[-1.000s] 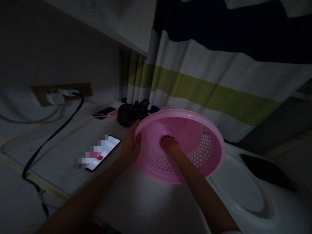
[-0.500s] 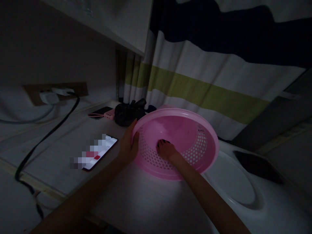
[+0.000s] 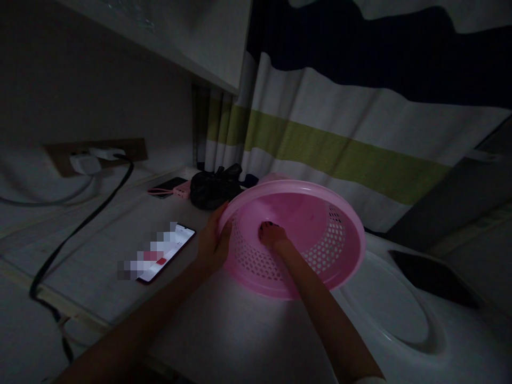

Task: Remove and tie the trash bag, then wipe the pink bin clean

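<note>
1. Your left hand (image 3: 214,242) is wrapped around the near-left rim of the pink basket (image 3: 344,250), thumb on the lip, fingers curled against the perforated outer wall; it has the basket in a firm grasp.
2. Your right hand (image 3: 272,234) is inside the basket, fingers bent and pressed to the inner floor. Whether it holds anything, you cannot tell.
3. Basket is tilted, mouth toward you, lower edge on the white surface (image 3: 240,330), between your two forearms.
4. Lit phone (image 3: 166,253) lies flat just left of your left hand.
5. Black bag (image 3: 214,186) sits behind the basket, near the striped curtain (image 3: 340,144).
6. Black cable (image 3: 80,224) runs from the wall socket (image 3: 96,157) across the shelf.
</note>
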Motion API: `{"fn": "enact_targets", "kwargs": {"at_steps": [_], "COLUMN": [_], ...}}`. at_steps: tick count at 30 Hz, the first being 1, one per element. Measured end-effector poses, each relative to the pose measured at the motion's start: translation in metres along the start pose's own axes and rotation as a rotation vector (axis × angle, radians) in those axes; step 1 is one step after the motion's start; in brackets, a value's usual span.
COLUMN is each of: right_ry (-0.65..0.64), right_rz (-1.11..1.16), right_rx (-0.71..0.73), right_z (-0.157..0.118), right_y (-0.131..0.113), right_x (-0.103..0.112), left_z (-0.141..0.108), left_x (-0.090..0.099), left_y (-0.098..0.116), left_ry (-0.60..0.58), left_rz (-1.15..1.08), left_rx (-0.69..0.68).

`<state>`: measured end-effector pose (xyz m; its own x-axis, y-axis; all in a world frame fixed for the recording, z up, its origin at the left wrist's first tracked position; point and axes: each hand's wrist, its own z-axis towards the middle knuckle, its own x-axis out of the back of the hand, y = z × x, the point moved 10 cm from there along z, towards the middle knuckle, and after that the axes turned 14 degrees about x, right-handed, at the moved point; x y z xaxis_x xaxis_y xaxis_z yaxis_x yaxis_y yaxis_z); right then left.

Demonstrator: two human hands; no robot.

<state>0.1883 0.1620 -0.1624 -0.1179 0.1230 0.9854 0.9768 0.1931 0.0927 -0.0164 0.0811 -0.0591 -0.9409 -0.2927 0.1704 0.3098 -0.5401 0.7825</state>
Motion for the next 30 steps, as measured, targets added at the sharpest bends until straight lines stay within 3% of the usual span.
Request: {"fn": "enact_targets", "kwargs": {"at_steps": [8, 16, 23, 30], "right_ry": [0.027, 0.089, 0.098, 0.057], "right_rz": [0.009, -0.008, -0.037, -0.054], "right_rx": [-0.08, -0.104, -0.168, -0.227], "right_z": [0.031, 0.03, 0.023, 0.014], "right_y": [0.018, 0.018, 0.02, 0.029], "right_x": [0.002, 0.001, 0.001, 0.0], "left_z": [0.001, 0.004, 0.027, 0.045], "left_x": [0.002, 0.007, 0.01, -0.009], "left_y": [-0.001, -0.005, -0.007, -0.001], "left_ry": [0.017, 0.044, -0.052, -0.152], "left_rz": [0.018, 0.017, -0.043, -0.056], "left_rx": [-0.019, -0.053, 0.03, 0.085]}}
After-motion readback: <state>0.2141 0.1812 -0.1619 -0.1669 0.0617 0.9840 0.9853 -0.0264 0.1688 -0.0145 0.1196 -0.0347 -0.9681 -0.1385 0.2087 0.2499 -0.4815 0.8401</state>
